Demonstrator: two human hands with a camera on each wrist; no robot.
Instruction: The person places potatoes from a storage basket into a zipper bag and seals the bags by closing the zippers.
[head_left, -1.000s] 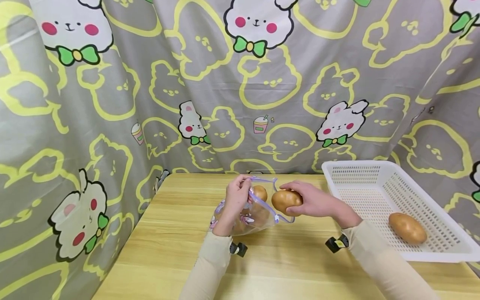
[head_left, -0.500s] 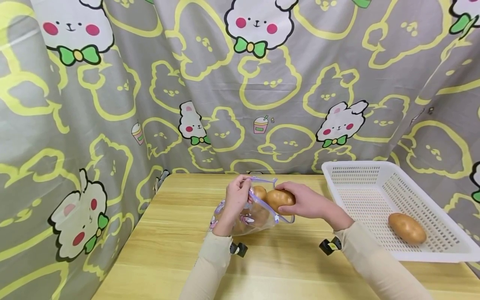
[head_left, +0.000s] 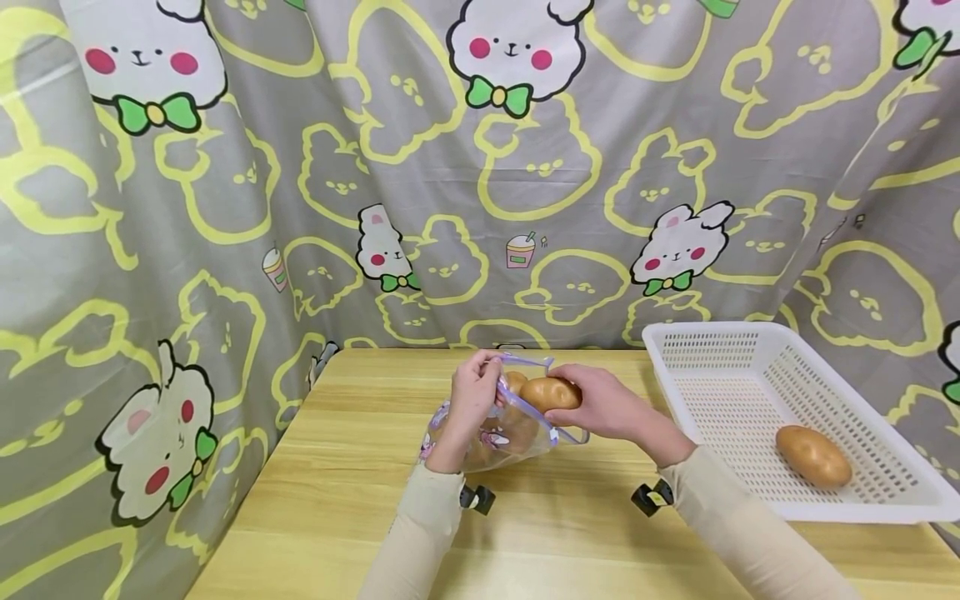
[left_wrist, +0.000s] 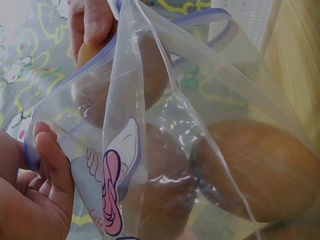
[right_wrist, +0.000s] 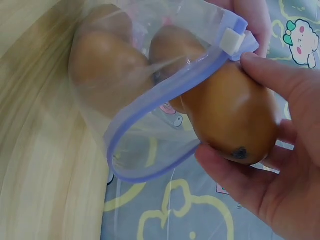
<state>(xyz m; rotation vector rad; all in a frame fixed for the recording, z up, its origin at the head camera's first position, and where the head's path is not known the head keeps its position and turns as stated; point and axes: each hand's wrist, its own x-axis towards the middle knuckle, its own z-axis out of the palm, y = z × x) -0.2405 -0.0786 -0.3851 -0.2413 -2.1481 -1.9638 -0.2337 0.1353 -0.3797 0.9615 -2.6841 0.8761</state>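
Right hand (head_left: pixel 611 406) holds potato (right_wrist: pixel 232 112) across bag's edge (right_wrist: pixel 165 95) (basket (head_left: pixel 862 510) apart).

Plain cream sleeves (head_left: pixel 422 527) are paired with small black wrist-worn devices (head_left: pixel 484 501).

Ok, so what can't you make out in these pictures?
Head: how many bagged potatoes there are; the left grip and printed bag partly cover them.
Left wrist: top of the held potato, behind fingers of the right grip; a brown shape at the lower right, cut off by the bottom edge.
Right wrist: most of the left grip, cut off by the top edge.
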